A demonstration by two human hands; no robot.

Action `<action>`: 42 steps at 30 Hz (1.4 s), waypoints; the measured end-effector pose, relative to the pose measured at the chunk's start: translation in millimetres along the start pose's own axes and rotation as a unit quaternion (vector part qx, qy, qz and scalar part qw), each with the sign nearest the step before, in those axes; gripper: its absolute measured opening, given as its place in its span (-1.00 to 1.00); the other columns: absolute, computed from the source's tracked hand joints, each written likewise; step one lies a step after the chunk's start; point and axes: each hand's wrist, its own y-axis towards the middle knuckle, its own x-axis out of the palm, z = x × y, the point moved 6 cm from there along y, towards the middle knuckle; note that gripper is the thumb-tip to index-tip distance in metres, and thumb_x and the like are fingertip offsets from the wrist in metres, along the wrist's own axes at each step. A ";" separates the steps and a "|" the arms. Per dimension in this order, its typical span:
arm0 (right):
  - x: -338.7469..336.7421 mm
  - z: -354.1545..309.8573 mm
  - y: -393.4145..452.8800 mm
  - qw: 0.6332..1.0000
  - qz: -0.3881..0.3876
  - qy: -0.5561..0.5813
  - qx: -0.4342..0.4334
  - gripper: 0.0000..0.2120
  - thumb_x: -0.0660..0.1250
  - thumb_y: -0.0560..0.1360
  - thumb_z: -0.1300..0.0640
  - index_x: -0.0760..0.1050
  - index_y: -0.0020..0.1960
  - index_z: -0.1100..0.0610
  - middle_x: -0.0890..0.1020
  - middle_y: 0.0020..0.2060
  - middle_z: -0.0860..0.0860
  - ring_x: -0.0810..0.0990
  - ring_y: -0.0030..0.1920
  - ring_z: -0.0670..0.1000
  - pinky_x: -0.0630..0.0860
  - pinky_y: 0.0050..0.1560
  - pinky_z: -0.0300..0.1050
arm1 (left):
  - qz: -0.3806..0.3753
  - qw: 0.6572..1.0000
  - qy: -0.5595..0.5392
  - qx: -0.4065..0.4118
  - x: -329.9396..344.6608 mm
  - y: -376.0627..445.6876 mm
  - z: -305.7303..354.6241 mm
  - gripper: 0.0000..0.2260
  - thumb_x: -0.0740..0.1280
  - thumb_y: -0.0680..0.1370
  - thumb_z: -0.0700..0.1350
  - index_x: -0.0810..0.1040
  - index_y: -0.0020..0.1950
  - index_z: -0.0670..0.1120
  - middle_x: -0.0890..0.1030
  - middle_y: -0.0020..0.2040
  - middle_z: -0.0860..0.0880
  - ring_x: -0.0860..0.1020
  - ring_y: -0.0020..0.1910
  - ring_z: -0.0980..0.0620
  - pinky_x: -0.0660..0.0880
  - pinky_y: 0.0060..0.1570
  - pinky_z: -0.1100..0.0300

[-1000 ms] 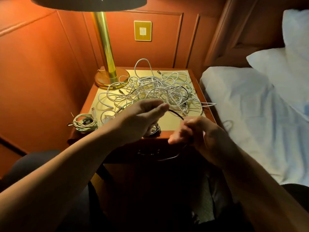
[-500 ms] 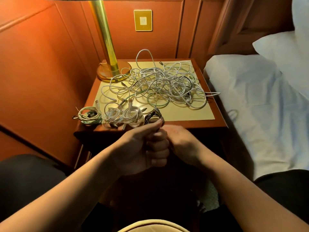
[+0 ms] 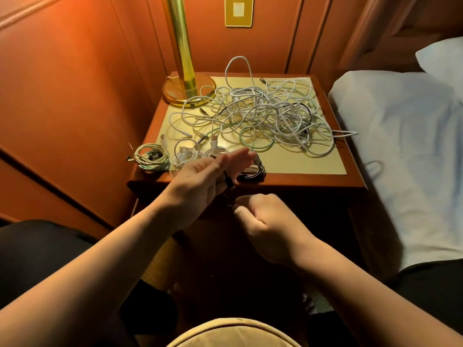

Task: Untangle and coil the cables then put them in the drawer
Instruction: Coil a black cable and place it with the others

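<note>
Meanwhile left hand (image 3: pixel 208 171), fingers straight, carries black cable (image 3: pixel 229 182); right hand (image 3: pixel 265 221) pinches its end.

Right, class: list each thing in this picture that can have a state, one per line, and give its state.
Cable pile: tangled, loose on the nightstand.
Coiled cables: wound, lying along the front edge.
Black cable: wrapped around the left hand's fingers.
Left hand: fingers straight, black cable looped round them.
Right hand: fingers curled, pinching the black cable's end.
Lamp: upright; shade out of view.
Drawer: too dark to tell.
</note>
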 end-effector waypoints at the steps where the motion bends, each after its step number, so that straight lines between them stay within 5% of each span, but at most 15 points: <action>1: -4.5 -2.1 -2.4 0.999 0.041 -0.027 -0.018 -0.65 0.12 0.56 -0.11 0.39 -0.28 0.08 0.52 -0.43 -0.04 0.49 -0.38 0.00 0.40 -0.33 0.03 | -0.014 0.996 0.086 0.015 -1.1 0.9 2.4 -0.63 0.16 0.68 -0.09 0.49 0.44 -0.17 0.57 0.41 -0.05 0.41 0.48 0.00 0.32 0.51 0.12; 5: -24.6 -18.4 -19.1 0.972 0.171 -0.115 -0.110 -0.79 0.15 0.59 -0.07 0.43 -0.16 -0.05 0.50 -0.36 -0.12 0.53 -0.36 0.02 0.33 -0.33 -0.12 | -0.071 0.963 0.260 -0.014 -0.8 1.1 -7.7 -0.62 0.20 0.66 -0.08 0.58 0.32 -0.31 0.61 0.36 0.00 0.51 0.40 0.12 0.41 0.39 0.24; 7: -32.8 -20.3 -21.6 0.960 0.208 -0.130 -0.133 -0.81 0.20 0.65 -0.01 0.52 -0.06 0.01 0.57 -0.30 -0.09 0.54 -0.35 -0.01 0.44 -0.35 -0.09 | -0.078 0.966 0.242 -0.050 1.9 0.5 -12.1 -0.63 0.22 0.64 -0.02 0.64 0.10 -0.31 0.72 0.06 -0.01 0.65 0.10 0.04 0.51 0.13 0.18; 9: -40.6 -16.6 -22.2 0.959 0.223 -0.115 -0.131 -0.84 0.25 0.67 0.01 0.54 0.01 0.05 0.60 -0.23 -0.09 0.56 -0.29 -0.03 0.53 -0.32 0.01 | -0.099 0.977 0.178 -0.070 8.6 -0.7 -12.0 -0.60 0.18 0.65 -0.01 0.60 -0.12 -0.30 0.57 -0.28 -0.10 0.53 -0.25 0.02 0.46 -0.16 0.19; 12: -52.2 -8.5 -23.6 0.960 0.240 -0.075 -0.122 -0.87 0.30 0.66 -0.01 0.51 0.09 0.04 0.61 -0.17 -0.10 0.60 -0.23 -0.02 0.55 -0.28 0.05 | -0.141 0.982 0.083 -0.091 23.0 -2.3 -11.3 -0.53 0.07 0.67 0.02 0.61 -0.20 -0.22 0.31 -0.40 -0.22 0.30 -0.41 0.02 0.24 -0.35 0.16; 15: -54.1 4.7 -19.1 0.967 0.227 -0.025 -0.116 -0.90 0.29 0.66 0.02 0.52 0.12 0.02 0.58 -0.22 -0.15 0.57 -0.27 -0.07 0.51 -0.32 0.03 | -0.159 0.972 0.023 -0.170 33.5 -5.7 -22.6 -0.43 -0.01 0.62 0.20 0.49 -0.26 -0.20 0.33 -0.42 -0.16 0.21 -0.47 0.03 0.13 -0.39 0.13; 20: -30.1 30.5 -3.5 0.989 0.129 0.056 -0.037 -0.75 0.16 0.64 -0.09 0.54 0.07 0.02 0.65 -0.20 -0.06 0.62 -0.19 0.01 0.56 -0.17 0.13 | -0.173 0.972 -0.064 -0.145 42.7 -7.9 -24.6 -0.59 0.12 0.66 0.01 0.38 -0.35 -0.12 0.17 -0.45 -0.03 0.09 -0.47 0.04 0.01 -0.43 0.06; 22: -11.6 35.4 0.0 0.995 0.071 0.063 0.002 -0.73 0.14 0.62 -0.11 0.53 0.02 0.01 0.65 -0.22 -0.03 0.62 -0.18 0.01 0.57 -0.07 0.14 | -0.128 0.972 -0.131 -0.146 37.8 -7.5 -26.4 -0.60 0.13 0.67 0.00 0.38 -0.31 -0.18 0.18 -0.45 -0.04 0.16 -0.47 0.03 0.12 -0.45 0.16; 25: 10.5 33.4 -1.1 0.998 0.002 0.058 0.027 -0.71 0.09 0.63 -0.08 0.56 -0.12 -0.16 0.63 -0.28 -0.20 0.57 -0.22 -0.19 0.47 -0.10 -0.17 | -0.061 0.970 -0.188 -0.141 32.7 -7.6 -26.0 -0.57 0.12 0.68 -0.02 0.60 -0.15 -0.27 0.48 -0.36 -0.10 0.46 -0.39 0.00 0.43 -0.36 0.20; 28: 14.5 31.5 -3.9 0.998 -0.021 0.038 0.036 -0.70 0.17 0.70 0.06 0.55 -0.15 0.02 0.60 -0.31 -0.10 0.54 -0.29 -0.15 0.39 -0.21 -0.16 | -0.002 0.967 -0.224 -0.124 28.1 -2.9 -28.4 -0.55 0.14 0.63 0.00 0.70 0.07 -0.30 0.70 -0.06 -0.22 0.69 -0.09 -0.10 0.67 -0.07 0.08; 32: 10.5 26.7 -6.9 1.000 0.005 -0.015 0.024 -0.65 0.22 0.66 0.00 0.42 -0.26 0.09 0.50 -0.44 -0.05 0.47 -0.40 -0.05 0.32 -0.33 -0.03 | 0.062 0.995 -0.065 -0.043 6.6 4.7 -26.5 -0.61 0.13 0.68 -0.05 0.61 0.22 -0.30 0.70 0.14 -0.23 0.67 0.17 -0.11 0.56 0.28 0.08; 35: -9.9 22.0 -10.5 0.996 0.080 0.016 0.021 -0.71 0.21 0.54 -0.06 0.42 -0.31 0.03 0.48 -0.49 -0.11 0.43 -0.43 -0.11 0.30 -0.37 -0.11 | 0.028 0.960 0.279 0.026 -1.5 1.9 -13.4 -0.67 0.15 0.73 -0.07 0.69 0.14 -0.19 0.74 0.04 -0.03 0.69 0.09 0.07 0.55 0.16 0.26; 37: -24.4 21.9 -10.1 0.988 0.107 0.112 0.015 -0.77 0.23 0.51 -0.01 0.50 -0.27 0.04 0.52 -0.45 -0.09 0.43 -0.41 -0.14 0.33 -0.37 -0.14 | -0.019 0.918 0.397 0.017 0.5 -0.5 -16.4 -0.64 0.17 0.72 0.00 0.70 -0.02 -0.12 0.71 -0.18 0.02 0.65 -0.16 0.13 0.51 -0.10 0.26; 40: -41.0 23.5 -9.6 0.973 0.133 0.187 -0.018 -0.81 0.31 0.63 0.09 0.58 -0.14 0.09 0.61 -0.31 0.03 0.55 -0.27 0.05 0.47 -0.25 -0.06 | -0.068 0.958 0.271 -0.059 13.7 -3.4 -24.9 -0.50 0.09 0.75 0.03 0.55 -0.22 -0.24 0.39 -0.40 -0.25 0.38 -0.41 -0.10 0.34 -0.37 0.21; 42: -42.9 23.7 -9.9 0.966 0.136 0.218 -0.037 -0.86 0.30 0.68 0.17 0.58 -0.03 0.13 0.64 -0.24 0.06 0.59 -0.20 0.10 0.53 -0.19 -0.02 | -0.100 0.977 0.160 -0.099 25.8 -4.7 -27.2 -0.44 0.04 0.73 0.07 0.43 -0.26 -0.33 0.26 -0.41 -0.17 0.24 -0.45 -0.04 0.24 -0.45 0.22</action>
